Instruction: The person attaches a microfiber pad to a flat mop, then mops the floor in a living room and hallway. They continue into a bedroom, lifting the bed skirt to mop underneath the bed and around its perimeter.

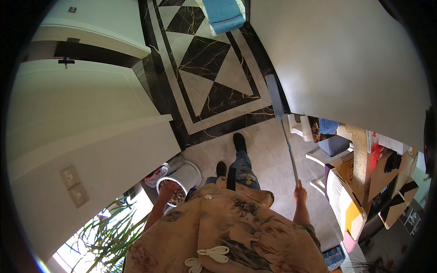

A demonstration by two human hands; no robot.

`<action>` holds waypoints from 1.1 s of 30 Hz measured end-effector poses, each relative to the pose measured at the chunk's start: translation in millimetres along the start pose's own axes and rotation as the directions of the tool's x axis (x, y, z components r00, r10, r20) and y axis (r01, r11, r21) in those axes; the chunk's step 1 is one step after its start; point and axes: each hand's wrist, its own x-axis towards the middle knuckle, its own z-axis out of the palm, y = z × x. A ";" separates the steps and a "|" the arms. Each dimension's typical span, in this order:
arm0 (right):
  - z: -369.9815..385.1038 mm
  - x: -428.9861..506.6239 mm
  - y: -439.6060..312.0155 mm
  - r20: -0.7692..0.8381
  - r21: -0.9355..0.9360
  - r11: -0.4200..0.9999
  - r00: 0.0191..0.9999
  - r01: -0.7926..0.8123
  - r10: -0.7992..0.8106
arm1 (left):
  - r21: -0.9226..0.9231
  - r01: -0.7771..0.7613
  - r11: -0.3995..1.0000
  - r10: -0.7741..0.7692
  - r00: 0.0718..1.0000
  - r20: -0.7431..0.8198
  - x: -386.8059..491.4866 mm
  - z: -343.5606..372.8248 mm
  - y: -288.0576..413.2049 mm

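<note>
My right hand [300, 193] is closed around the pole of a flat mop [291, 153]. The mop's long grey head [274, 95] lies on the floor along the black marble border, close to the wall on the right. My left hand [169, 189] is over the rim of a white plant pot [193, 174] filled with small pebbles or bark; its fingers are partly blurred, and whether they touch the pot cannot be told.
A blue and white cloth or mat [223, 15] lies on the patterned marble floor ahead. Chairs [315, 158] and a cluttered table with boxes [358, 153] stand on the right. A leafy plant [109, 235] is at lower left, below a wall switch plate [74, 186].
</note>
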 end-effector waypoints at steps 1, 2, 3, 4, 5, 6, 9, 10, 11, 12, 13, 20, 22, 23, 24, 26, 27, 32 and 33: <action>-12.9 17.6 -8.7 0.000 0.016 1.000 1.000 0.001 -0.001 | 0.036 0.013 0.999 -0.013 1.000 -0.012 -6.2 0.9 1.8; -25.5 34.3 -18.9 -0.024 0.013 0.999 0.999 0.029 -0.029 | 0.069 0.027 0.997 -0.025 0.999 -0.026 -11.1 1.5 1.6; -38.0 49.0 -28.9 -0.102 0.040 0.991 0.987 0.125 -0.120 | 0.099 0.007 0.995 -0.004 1.000 -0.029 -17.2 2.6 -1.1; -50.6 68.0 -45.8 -0.131 0.017 0.985 0.977 0.172 -0.169 | 0.036 0.002 0.999 -0.003 1.000 0.010 -19.5 2.4 -5.5; -65.9 88.7 -64.4 -0.149 0.029 0.967 0.958 0.252 -0.245 | 0.060 0.042 0.997 -0.043 0.999 0.012 -23.3 3.4 -12.2; -81.0 109.2 -87.5 -0.190 0.008 0.957 0.940 0.290 -0.284 | 0.086 0.083 0.993 -0.084 0.996 0.014 -26.2 3.5 -20.5; -133.2 156.4 -166.0 -0.261 -0.016 0.947 0.913 0.322 -0.314 | 0.002 0.080 0.997 -0.080 0.997 -0.015 -25.1 5.7 -49.6; -153.2 167.3 -192.2 -0.221 -0.004 0.953 0.930 0.302 -0.295 | -0.021 0.141 0.990 -0.141 0.990 -0.021 -24.5 6.2 -58.0; -171.5 174.9 -218.4 -0.284 0.005 0.946 0.908 0.323 -0.308 | -0.044 0.058 0.997 -0.060 0.998 -0.035 -24.0 5.8 -64.5; -191.8 183.2 -245.2 -0.299 0.015 0.950 0.908 0.313 -0.295 | -0.038 0.061 0.997 -0.062 0.997 -0.039 -24.4 6.1 -69.3; -211.5 191.0 -270.8 -0.285 -0.008 0.951 0.911 0.310 -0.299 | -0.004 0.150 0.989 -0.150 0.988 -0.042 -25.9 6.2 -72.0; -213.6 204.3 -354.7 -0.250 0.078 0.909 0.890 0.410 -0.380 | -0.146 0.034 0.989 -0.037 0.999 -0.014 -44.6 5.5 -68.9; -169.4 184.3 -342.0 -0.236 0.069 0.890 0.874 0.451 -0.425 | -0.129 0.063 0.990 -0.066 0.998 -0.021 -41.9 9.7 -81.4; -147.1 169.6 -330.7 -0.165 -0.029 0.879 0.865 0.476 -0.474 | -0.142 0.063 0.988 -0.063 0.998 0.006 -39.0 11.7 -90.9; -125.5 154.3 -324.8 -0.129 -0.010 0.890 0.882 0.456 -0.453 | -0.161 0.077 0.984 -0.074 0.997 0.023 -35.1 14.8 -101.6; -88.2 116.4 -314.0 -0.046 -0.099 0.852 0.853 0.513 -0.519 | -0.172 0.167 0.971 -0.153 0.984 0.091 -23.6 16.8 -124.3; -69.6 93.2 -313.7 0.024 -0.167 0.851 0.865 0.498 -0.502 | -0.324 0.081 0.943 -0.048 0.993 0.111 -16.2 17.1 -134.5; -25.6 5.3 -316.0 0.186 -0.244 0.725 0.764 0.645 -0.617 | 0.087 -0.125 0.988 0.112 0.983 0.146 26.4 -22.4 -153.4; -23.4 -2.3 -321.5 0.203 -0.274 0.690 0.742 0.670 -0.639 | 0.271 -0.179 0.946 0.148 0.980 0.131 36.2 -36.4 -150.6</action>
